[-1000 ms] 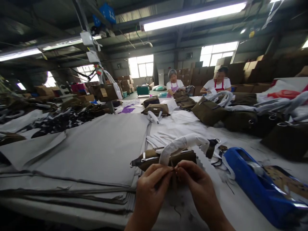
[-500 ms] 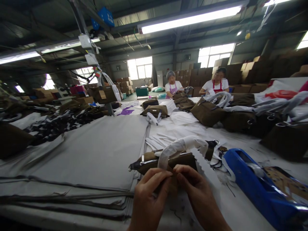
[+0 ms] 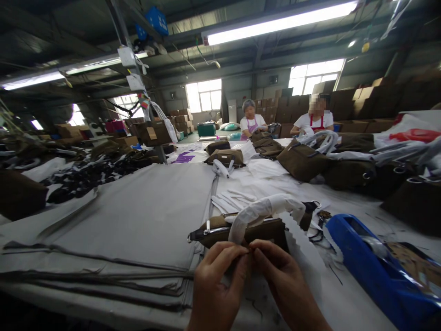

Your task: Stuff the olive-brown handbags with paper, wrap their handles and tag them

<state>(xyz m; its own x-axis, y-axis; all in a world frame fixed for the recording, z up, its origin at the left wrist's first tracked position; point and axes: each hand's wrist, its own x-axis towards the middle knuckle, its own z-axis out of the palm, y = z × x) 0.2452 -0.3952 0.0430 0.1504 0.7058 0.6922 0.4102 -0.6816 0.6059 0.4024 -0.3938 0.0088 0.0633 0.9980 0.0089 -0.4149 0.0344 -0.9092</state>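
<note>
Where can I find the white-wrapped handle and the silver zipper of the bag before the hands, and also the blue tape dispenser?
White-wrapped handle (image 3: pixel 268 208): head view, middle of its arch.
Silver zipper (image 3: pixel 220 229): head view, on its teeth.
Blue tape dispenser (image 3: pixel 365 271): head view, on its side wall.

My slim, bare left hand (image 3: pixel 217 280) and my similarly slim, bare right hand (image 3: pixel 284 266). Fingers (image 3: pixel 225 251): slender, jointed, narrowing toward the tips; fingernails too small and shaded to distinguish. Base of my left thumb: full and rounded. Wrists: bare, narrower than the hands. My bare right forearm (image 3: pixel 308 310): smooth in outline, cut off by the lower edge of view.
</note>
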